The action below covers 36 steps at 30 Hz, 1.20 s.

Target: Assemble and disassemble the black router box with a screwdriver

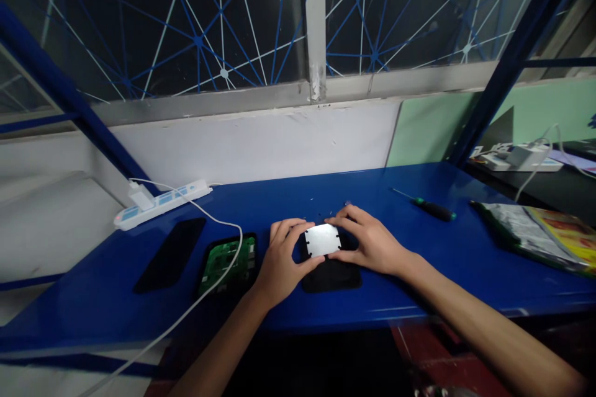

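Both of my hands rest on a black flat device (331, 275) lying on the blue table (465, 248). A shiny silver metal plate (322, 240) sits on the device's far end. My left hand (283, 257) grips the plate's left edge with thumb and curled fingers. From the right, my right hand (367, 240) holds the plate's other edge, fingers bent over its far corner. A few tiny screws (333, 209) lie just beyond the hands.
An opened device with a green circuit board (228, 263) lies left of my hands, a black panel (171, 254) further left. A white power strip (161, 203) with its cable (205, 298) sits at back left. A screwdriver (426, 206) and plastic bags (540, 232) lie right.
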Tool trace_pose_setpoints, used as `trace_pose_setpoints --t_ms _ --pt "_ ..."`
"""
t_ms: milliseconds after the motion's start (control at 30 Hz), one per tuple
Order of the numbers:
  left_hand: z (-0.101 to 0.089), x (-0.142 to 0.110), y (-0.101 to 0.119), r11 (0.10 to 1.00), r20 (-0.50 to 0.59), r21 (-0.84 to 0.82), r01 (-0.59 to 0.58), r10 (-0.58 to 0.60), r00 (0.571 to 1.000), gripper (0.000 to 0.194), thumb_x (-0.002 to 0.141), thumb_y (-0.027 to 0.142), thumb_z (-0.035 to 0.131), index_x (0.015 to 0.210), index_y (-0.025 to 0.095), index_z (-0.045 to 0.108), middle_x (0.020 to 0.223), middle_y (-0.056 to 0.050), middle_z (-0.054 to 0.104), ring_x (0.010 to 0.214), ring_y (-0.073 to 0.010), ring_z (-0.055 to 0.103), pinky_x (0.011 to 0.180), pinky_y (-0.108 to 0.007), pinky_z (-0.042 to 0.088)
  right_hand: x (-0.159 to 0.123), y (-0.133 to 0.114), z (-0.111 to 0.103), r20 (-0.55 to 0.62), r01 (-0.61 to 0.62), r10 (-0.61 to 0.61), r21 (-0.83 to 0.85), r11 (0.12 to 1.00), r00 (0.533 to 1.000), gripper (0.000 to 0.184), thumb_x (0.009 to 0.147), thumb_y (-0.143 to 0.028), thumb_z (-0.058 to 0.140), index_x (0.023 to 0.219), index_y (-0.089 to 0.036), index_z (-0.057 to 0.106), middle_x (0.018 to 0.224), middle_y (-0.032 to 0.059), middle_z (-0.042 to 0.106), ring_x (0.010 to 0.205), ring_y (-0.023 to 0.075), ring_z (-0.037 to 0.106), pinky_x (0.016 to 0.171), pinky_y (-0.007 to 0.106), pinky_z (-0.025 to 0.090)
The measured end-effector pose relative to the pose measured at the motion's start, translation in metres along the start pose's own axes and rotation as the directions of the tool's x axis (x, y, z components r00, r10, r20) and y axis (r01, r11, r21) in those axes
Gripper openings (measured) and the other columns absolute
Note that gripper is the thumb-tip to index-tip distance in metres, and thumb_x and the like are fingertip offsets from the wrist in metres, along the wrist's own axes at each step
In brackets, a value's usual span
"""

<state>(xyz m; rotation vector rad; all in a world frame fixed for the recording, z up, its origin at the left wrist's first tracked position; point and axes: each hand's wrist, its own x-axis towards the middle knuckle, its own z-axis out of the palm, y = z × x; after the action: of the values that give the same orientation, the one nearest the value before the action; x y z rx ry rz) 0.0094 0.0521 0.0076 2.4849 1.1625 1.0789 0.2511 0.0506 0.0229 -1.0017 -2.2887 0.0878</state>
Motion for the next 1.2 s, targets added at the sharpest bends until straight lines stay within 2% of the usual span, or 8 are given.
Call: trace_pose_setpoints --t_ms 167,467,733,900,1033,1200 --pt "0.0 0.0 0.0 1.0 -0.003 0.007 0.017 -0.017 1.0 0.054 0.082 0.023 0.08 0.129 0.029 0.055 0.127 -0.006 0.056 0.119 -0.0293 0.049 0.102 -0.048 0.044 0.001 -0.001 -0.002 -0.009 0.006 -0.006 0.02 1.0 1.0 0.057 0.083 -0.05 0.072 0.13 -0.02 0.058 0.112 0.0117 0.062 0.103 0.0281 0.062 0.092 0.05 0.054" --pt "-0.003 -0.002 -0.001 0.999 0.006 0.039 -0.027 0.027 1.0 0.059 0.082 0.022 0.08 0.133 0.027 0.053 0.129 -0.008 0.055 0.12 -0.0297 0.047 0.104 -0.048 0.043 -0.001 -0.002 -0.002 -0.084 0.055 -0.049 0.065 0.996 0.995 0.061 0.081 -0.057 0.073 0.125 -0.018 0.059 0.109 0.0115 0.065 0.099 0.0248 0.066 0.087 0.044 0.057" --pt "-0.014 0.009 0.002 0.992 0.118 0.084 -0.09 0.08 0.99 0.054 0.081 0.024 0.08 0.129 0.027 0.056 0.137 -0.008 0.051 0.128 -0.0333 0.041 0.107 -0.052 0.04 -0.002 -0.005 0.0 -0.177 0.098 -0.084 0.073 0.992 0.981 0.061 0.078 -0.059 0.074 0.119 -0.017 0.06 0.101 0.0099 0.067 0.088 0.0221 0.069 0.073 0.037 0.059" --pt "-0.013 0.021 0.015 0.983 0.145 0.089 -0.158 0.144 0.979 0.054 0.075 0.023 0.084 0.122 0.023 0.057 0.135 -0.01 0.053 0.128 -0.0351 0.041 0.107 -0.053 0.042 -0.002 -0.007 0.0 -0.208 0.115 -0.095 0.085 0.99 0.973 0.062 0.074 -0.059 0.078 0.117 -0.018 0.06 0.099 0.0085 0.067 0.084 0.0205 0.069 0.069 0.034 0.058" --pt "-0.01 0.026 0.024 0.991 0.158 0.009 -0.136 0.133 0.978 0.052 0.076 0.036 0.086 0.117 0.023 0.059 0.133 -0.011 0.054 0.125 -0.0338 0.044 0.105 -0.051 0.044 -0.002 -0.006 -0.002 -0.167 0.072 -0.05 0.128 0.989 0.985 0.067 0.072 -0.063 0.077 0.12 -0.019 0.06 0.102 0.0087 0.066 0.087 0.0214 0.069 0.074 0.036 0.059" --pt "-0.012 0.026 0.023 0.996 0.131 -0.091 -0.017 0.029 0.991 0.05 0.075 0.036 0.086 0.117 0.025 0.061 0.13 -0.007 0.057 0.124 -0.0316 0.046 0.105 -0.05 0.043 0.0 -0.005 -0.005 -0.048 -0.026 0.035 0.173 0.985 0.998 0.092 0.07 -0.078 0.067 0.139 -0.02 0.048 0.112 0.0114 0.064 0.095 0.0258 0.067 0.082 0.044 0.058"
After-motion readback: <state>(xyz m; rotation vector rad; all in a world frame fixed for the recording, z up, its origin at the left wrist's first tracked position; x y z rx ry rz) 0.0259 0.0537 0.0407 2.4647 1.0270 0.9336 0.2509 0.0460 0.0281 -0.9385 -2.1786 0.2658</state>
